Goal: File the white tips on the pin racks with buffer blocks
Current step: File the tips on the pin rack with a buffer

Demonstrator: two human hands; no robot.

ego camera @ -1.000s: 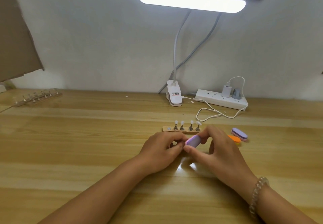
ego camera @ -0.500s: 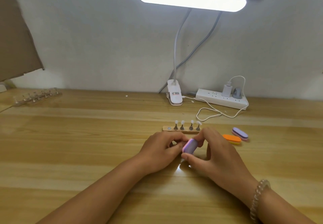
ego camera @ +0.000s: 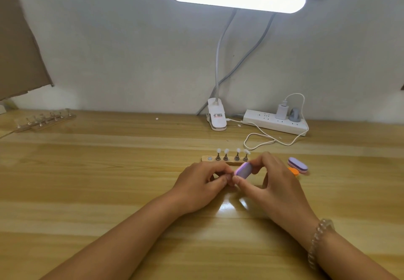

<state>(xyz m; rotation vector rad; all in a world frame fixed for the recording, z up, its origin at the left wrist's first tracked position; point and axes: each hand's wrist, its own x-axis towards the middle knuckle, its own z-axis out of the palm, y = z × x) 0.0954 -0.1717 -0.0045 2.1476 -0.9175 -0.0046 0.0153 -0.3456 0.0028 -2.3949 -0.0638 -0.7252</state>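
My right hand (ego camera: pixel 277 183) pinches a purple buffer block (ego camera: pixel 243 170) between thumb and fingers, just in front of a small wooden pin rack (ego camera: pixel 206 158). The rack carries several pins with white tips (ego camera: pixel 226 150) and one bare socket at its left end. My left hand (ego camera: pixel 201 183) has its fingers curled round a small thing that touches the block's left end; the fingers hide it. A second purple buffer block (ego camera: pixel 297 164) and an orange one (ego camera: pixel 294 171) lie right of my right hand.
A clip lamp (ego camera: pixel 216 117) with a lit bar stands at the table's back. Beside it lies a white power strip (ego camera: pixel 275 122) with a looping cable (ego camera: pixel 262 139). Other pin racks (ego camera: pixel 43 121) lie at the far left under a cardboard sheet (ego camera: pixel 19 45).
The right hand has shifted the purple block slightly back and forth against the thing in my left fingers. The left hand has stayed in place.
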